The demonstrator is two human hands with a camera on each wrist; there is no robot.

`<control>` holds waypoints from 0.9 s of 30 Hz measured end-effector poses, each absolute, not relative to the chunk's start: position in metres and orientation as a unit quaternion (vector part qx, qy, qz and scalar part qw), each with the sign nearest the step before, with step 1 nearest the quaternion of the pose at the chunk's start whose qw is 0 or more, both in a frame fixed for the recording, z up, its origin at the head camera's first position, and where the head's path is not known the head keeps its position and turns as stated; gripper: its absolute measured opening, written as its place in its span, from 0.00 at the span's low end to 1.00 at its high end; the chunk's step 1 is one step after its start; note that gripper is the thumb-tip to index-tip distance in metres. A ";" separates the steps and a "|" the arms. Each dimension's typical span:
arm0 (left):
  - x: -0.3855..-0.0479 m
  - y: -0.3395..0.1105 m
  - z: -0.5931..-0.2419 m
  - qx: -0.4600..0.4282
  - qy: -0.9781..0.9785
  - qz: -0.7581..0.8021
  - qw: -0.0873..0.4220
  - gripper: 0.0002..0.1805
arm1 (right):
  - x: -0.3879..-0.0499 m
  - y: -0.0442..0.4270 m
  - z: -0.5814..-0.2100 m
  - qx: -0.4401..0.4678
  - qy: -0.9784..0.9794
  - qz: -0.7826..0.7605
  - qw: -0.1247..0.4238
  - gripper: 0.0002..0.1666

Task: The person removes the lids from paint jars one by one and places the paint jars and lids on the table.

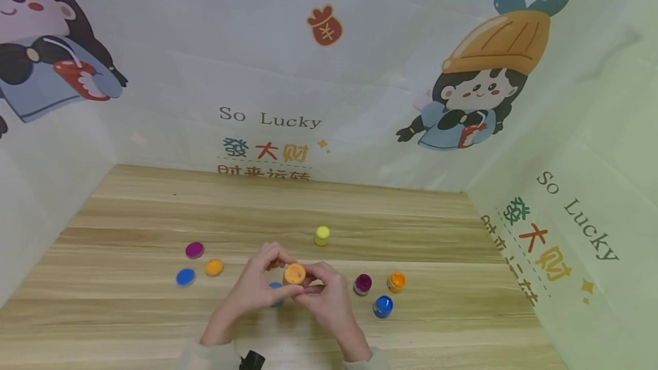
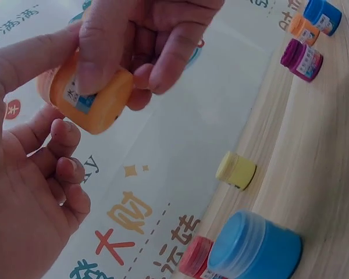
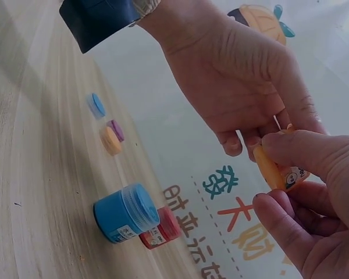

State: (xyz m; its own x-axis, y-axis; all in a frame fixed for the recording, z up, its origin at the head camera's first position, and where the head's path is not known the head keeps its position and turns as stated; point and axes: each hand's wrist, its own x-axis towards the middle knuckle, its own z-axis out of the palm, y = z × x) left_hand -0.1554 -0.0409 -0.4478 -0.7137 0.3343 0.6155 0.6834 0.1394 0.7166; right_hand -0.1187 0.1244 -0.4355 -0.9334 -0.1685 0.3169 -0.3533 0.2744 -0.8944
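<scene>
The left hand (image 1: 257,281) and the right hand (image 1: 329,300) both grasp the orange jar (image 1: 295,274), which is above the desk (image 1: 437,233), near the blue jar (image 3: 113,218). The step seems to be turning its lid; better to hold the body firmly, twist slowly and keep it level against spilling.

Orange jar (image 2: 107,111): smooth plastic, soft sheen; label (image 2: 86,103) looks like printed paper or film. Blue jar (image 3: 111,214): smooth plastic, clear shiny lid (image 3: 141,208). Open pots (image 1: 382,307): glossy, wet-looking paint. Surface (image 1: 128,313): wood-look, streaky grain, smooth, low sheen. Backdrop (image 1: 380,90): cloth-like sheet, mostly matt, faint creases. Sleeve (image 1: 204,357): matt cloth.
</scene>
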 end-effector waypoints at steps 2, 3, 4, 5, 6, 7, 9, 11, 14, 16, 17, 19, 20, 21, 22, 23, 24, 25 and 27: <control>-0.156 -0.041 -0.449 -0.352 -0.739 -0.553 0.156 0.25 | -0.115 0.123 -0.426 0.165 -0.796 0.578 0.077 0.17; -0.157 -0.042 -0.450 -0.356 -0.736 -0.554 0.155 0.25 | -0.113 0.123 -0.421 0.164 -0.797 0.576 0.075 0.17; -0.157 -0.042 -0.451 -0.362 -0.733 -0.555 0.155 0.25 | -0.111 0.122 -0.416 0.164 -0.798 0.574 0.075 0.16; -0.157 -0.043 -0.451 -0.366 -0.730 -0.557 0.152 0.25 | -0.110 0.122 -0.412 0.165 -0.799 0.573 0.074 0.16; -0.157 -0.044 -0.451 -0.367 -0.729 -0.559 0.148 0.25 | -0.109 0.122 -0.409 0.167 -0.799 0.573 0.075 0.16; -0.157 -0.045 -0.451 -0.367 -0.728 -0.561 0.145 0.24 | -0.108 0.122 -0.408 0.164 -0.800 0.573 0.072 0.16; -0.156 -0.045 -0.448 -0.357 -0.727 -0.569 0.141 0.21 | -0.108 0.122 -0.408 0.163 -0.801 0.572 0.072 0.16; -0.155 -0.043 -0.447 -0.349 -0.730 -0.568 0.152 0.20 | -0.108 0.122 -0.408 0.166 -0.801 0.571 0.075 0.16; -0.154 -0.039 -0.447 -0.345 -0.731 -0.563 0.173 0.22 | -0.108 0.122 -0.409 0.163 -0.803 0.568 0.078 0.17; -0.155 -0.037 -0.448 -0.349 -0.732 -0.555 0.184 0.23 | -0.108 0.122 -0.410 0.163 -0.802 0.568 0.081 0.17; -0.155 -0.037 -0.449 -0.349 -0.735 -0.552 0.182 0.23 | -0.108 0.122 -0.410 0.163 -0.802 0.569 0.082 0.17; -0.156 -0.039 -0.450 -0.353 -0.738 -0.549 0.173 0.23 | -0.108 0.122 -0.410 0.163 -0.801 0.570 0.082 0.16; -0.156 -0.040 -0.451 -0.355 -0.738 -0.548 0.166 0.23 | -0.108 0.122 -0.410 0.164 -0.800 0.571 0.082 0.16; -0.156 -0.041 -0.451 -0.358 -0.738 -0.549 0.159 0.23 | -0.108 0.122 -0.410 0.164 -0.800 0.572 0.083 0.16; -0.156 -0.042 -0.451 -0.360 -0.738 -0.550 0.152 0.23 | -0.108 0.122 -0.409 0.164 -0.799 0.572 0.082 0.16; -0.156 -0.043 -0.451 -0.360 -0.737 -0.554 0.143 0.23 | -0.108 0.122 -0.409 0.165 -0.800 0.571 0.082 0.16; -0.155 -0.044 -0.451 -0.360 -0.734 -0.559 0.138 0.22 | -0.107 0.122 -0.409 0.166 -0.800 0.571 0.082 0.15; -0.155 -0.044 -0.450 -0.359 -0.733 -0.562 0.136 0.21 | -0.107 0.122 -0.408 0.167 -0.800 0.570 0.081 0.15; -0.155 -0.043 -0.449 -0.352 -0.733 -0.564 0.143 0.20 | -0.106 0.122 -0.408 0.166 -0.801 0.570 0.079 0.15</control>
State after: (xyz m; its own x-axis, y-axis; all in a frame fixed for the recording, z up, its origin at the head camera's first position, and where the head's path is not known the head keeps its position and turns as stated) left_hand -0.1545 -0.0435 -0.4494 -0.7108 0.3558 0.6068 0.6779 0.1164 0.7259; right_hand -0.1065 0.1223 -0.4084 -0.9322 -0.1755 0.3165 -0.3565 0.2953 -0.8864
